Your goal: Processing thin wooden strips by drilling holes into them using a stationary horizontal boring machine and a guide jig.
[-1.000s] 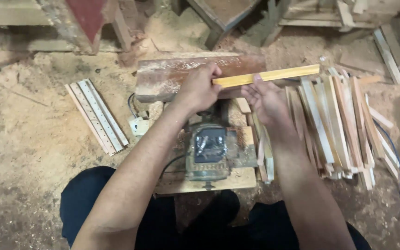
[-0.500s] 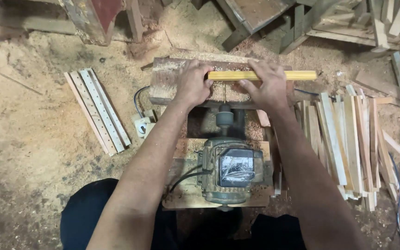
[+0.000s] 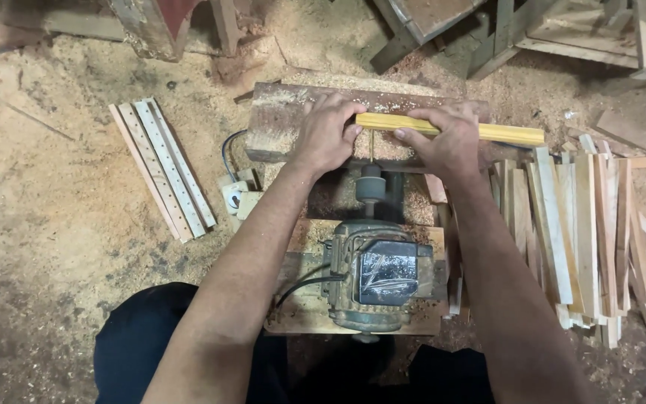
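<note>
Both hands grip one yellow wooden strip [image 3: 450,129] lying crosswise over a sawdust-covered wooden block [image 3: 282,123] at twelve o'clock: the left hand [image 3: 328,135] has its fingers curled closed over the strip's left end, the right hand [image 3: 446,142] clamps it further along, thumb underneath. Straight below, at six o'clock, an electric motor [image 3: 375,275] sits on a plank base [image 3: 304,299], its shaft [image 3: 370,185] pointing up toward the strip. Sawdust blankets the dirt floor [image 3: 46,224], with drilled slats [image 3: 164,168] at nine o'clock and a heap of cut strips [image 3: 581,232] at three.
</note>
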